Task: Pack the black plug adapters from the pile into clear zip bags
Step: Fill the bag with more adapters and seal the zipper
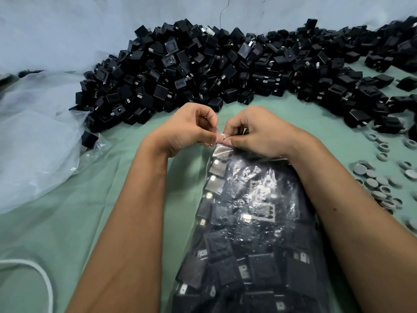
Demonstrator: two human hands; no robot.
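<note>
One clear zip bag (252, 222), packed with black plug adapters, too many to count, lies on the green worktop (67, 222) and runs from the grip back toward the person. Both grips are closed tight: left hand (187, 129) and right hand (259, 132) pinch the bag's top edge, fingertips nearly touching. Just beyond the grip sits the huge adapter pile (203, 71). Right of it, loads of grey round caps (379, 181); left, crumpled clear plastic (33, 143).

Black plug adapters (225, 64), green cloth (67, 222) (pale), grey caps (381, 184), clear bag (248, 222).
</note>
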